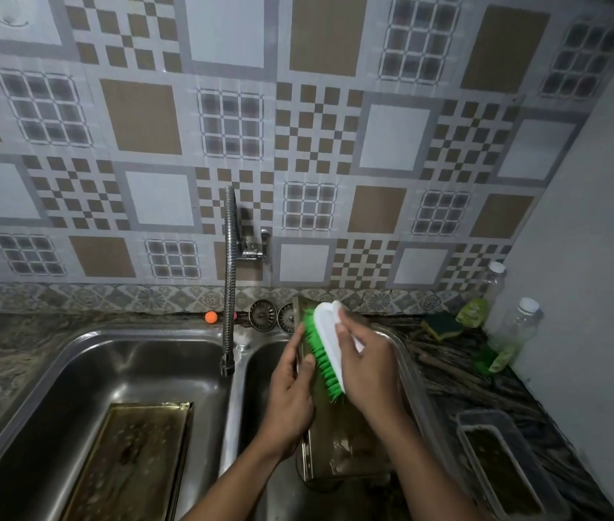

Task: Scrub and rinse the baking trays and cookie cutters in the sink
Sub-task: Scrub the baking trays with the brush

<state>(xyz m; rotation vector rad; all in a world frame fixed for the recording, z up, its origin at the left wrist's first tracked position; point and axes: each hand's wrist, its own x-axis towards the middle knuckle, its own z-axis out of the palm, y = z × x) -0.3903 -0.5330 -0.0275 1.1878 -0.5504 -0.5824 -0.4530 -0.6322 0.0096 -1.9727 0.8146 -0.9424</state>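
Stainless steel double sink (pixel 129 333) set into a dark, marbled counter (pixel 486 374), seen from above against a wall of patterned tiles. Over the right basin, a person's left hand (pixel 290 404) grips the left edge of a soiled metal baking tray (pixel 339 441), thumb on its face; the tray stands tilted, its far end rising above the sink's back rim. The right hand (pixel 369 366) is wrapped around the white back of a scrub brush (pixel 326 342), whose green bristles press against the upper part of the tray. A second baking tray (pixel 132 456), wet and stained, lies flat on the bottom of the left basin. A flexible metal faucet (pixel 228 280) hangs down from the wall over the divider between the basins. Along the counter's back edge sit a small orange ball (pixel 211 317) and two round sink strainers (pixel 262 314) leaning on the wall. Toward the right back corner are a green and yellow sponge (pixel 440 326) and two clear plastic bottles (pixel 516 336) with white caps. A clear rectangular container (pixel 501 464) rests near the counter's right front edge.
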